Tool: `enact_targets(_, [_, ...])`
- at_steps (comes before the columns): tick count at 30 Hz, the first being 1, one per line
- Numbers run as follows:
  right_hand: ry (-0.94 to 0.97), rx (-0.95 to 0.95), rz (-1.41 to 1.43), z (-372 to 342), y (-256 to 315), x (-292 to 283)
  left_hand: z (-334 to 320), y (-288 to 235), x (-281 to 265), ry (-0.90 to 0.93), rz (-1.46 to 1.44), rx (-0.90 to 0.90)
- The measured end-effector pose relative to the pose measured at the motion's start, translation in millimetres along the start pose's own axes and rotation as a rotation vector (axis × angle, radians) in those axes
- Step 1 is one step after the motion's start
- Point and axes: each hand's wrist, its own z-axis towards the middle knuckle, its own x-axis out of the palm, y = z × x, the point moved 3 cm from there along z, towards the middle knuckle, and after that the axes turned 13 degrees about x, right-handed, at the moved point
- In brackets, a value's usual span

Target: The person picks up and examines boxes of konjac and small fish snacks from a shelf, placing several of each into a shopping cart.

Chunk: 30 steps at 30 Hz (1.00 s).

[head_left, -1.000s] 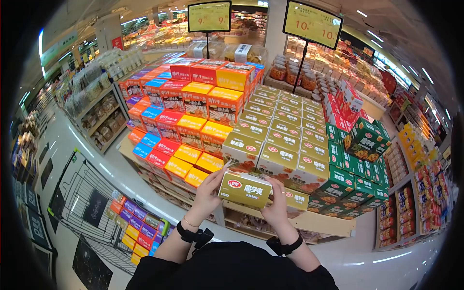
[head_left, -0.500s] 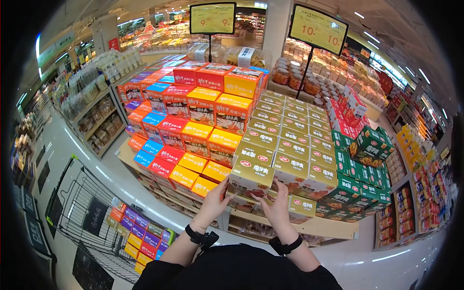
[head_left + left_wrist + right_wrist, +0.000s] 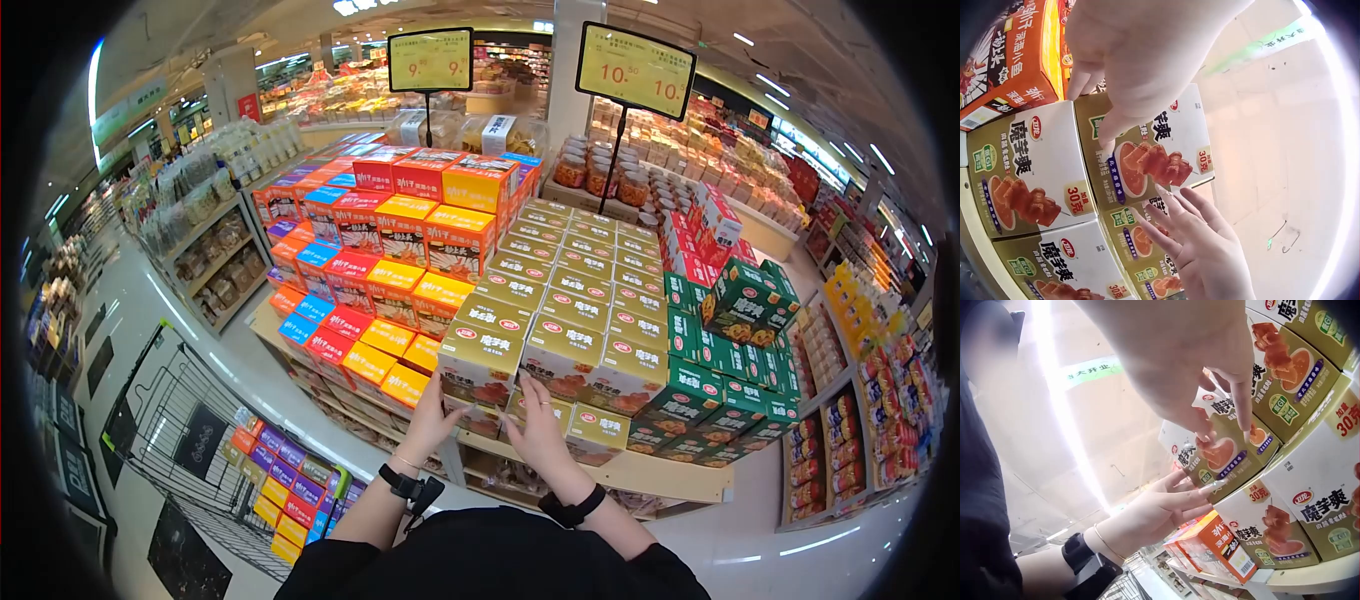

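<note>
A gold-and-white snack box (image 3: 483,345), printed with a food picture, sits at the front left corner of a stepped stack of matching boxes (image 3: 575,285). My left hand (image 3: 430,420) touches its left side, with the thumb over its front face in the left wrist view. On the right, my right hand (image 3: 540,430) has extended fingers at the box's lower front corner. The left wrist view shows that right hand (image 3: 1200,244) with fingers spread. More gold boxes (image 3: 1035,169) stand beside and below this one.
Orange, red, blue and yellow boxes (image 3: 385,270) rise in steps at left. Green boxes (image 3: 750,300) stand at right. A wire shopping cart (image 3: 150,410) holding several colourful boxes (image 3: 285,480) is at lower left. Price signs (image 3: 430,60) rise behind the display.
The gold box went from being held tilted in front of my body to the stack's front left corner. My hands then slid lower along its sides, their grip loosened.
</note>
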Motion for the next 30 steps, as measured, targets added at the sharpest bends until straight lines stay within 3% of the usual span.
enact_targets(3, [0.051, -0.051, -0.058, -12.3, 5.0, -18.3, -3.2, -6.0, 0.8, -0.011, 0.058, 0.031])
enact_targets(5, [0.073, -0.092, -0.111, -23.6, 3.1, -42.0, -7.6, -19.0, -1.2, -0.054, 0.265, 0.047])
enact_targets(7, [0.325, -0.020, -0.096, -35.6, -9.1, -67.7, -16.1, -48.0, -4.8, -0.041, 0.399, 0.007])
enact_targets(9, [0.349, 0.040, -0.076, -45.5, -20.1, -95.8, -37.8, -48.3, -8.7, -0.182, 0.370, 0.067])
enact_targets(12, [0.273, -0.012, -0.072, -56.2, -38.1, -124.2, -80.9, -76.5, -9.4, -0.250, 0.449, -0.022])
enact_targets(15, [0.348, -0.043, -0.017, -73.1, -41.1, -130.8, -136.2, -91.2, -5.2, -0.266, 0.452, -0.169])
enact_targets(17, [0.431, -0.079, 0.034, -86.0, -43.1, -121.1, -176.5, -96.8, -1.3, -0.291, 0.450, -0.275])
enact_targets(21, [0.716, -0.055, 0.184, -112.2, -44.3, -78.5, -239.1, -134.7, 4.5, -0.135, 0.617, -0.366])
enact_targets(25, [0.808, -0.200, 0.180, -134.8, -44.4, -37.2, -300.4, -161.4, -10.4, -0.180, 0.719, -0.490])
enact_targets(30, [0.957, -0.294, 0.158, -152.7, 0.0, -6.9, -362.6, -195.5, -33.8, -0.224, 0.713, -0.709])
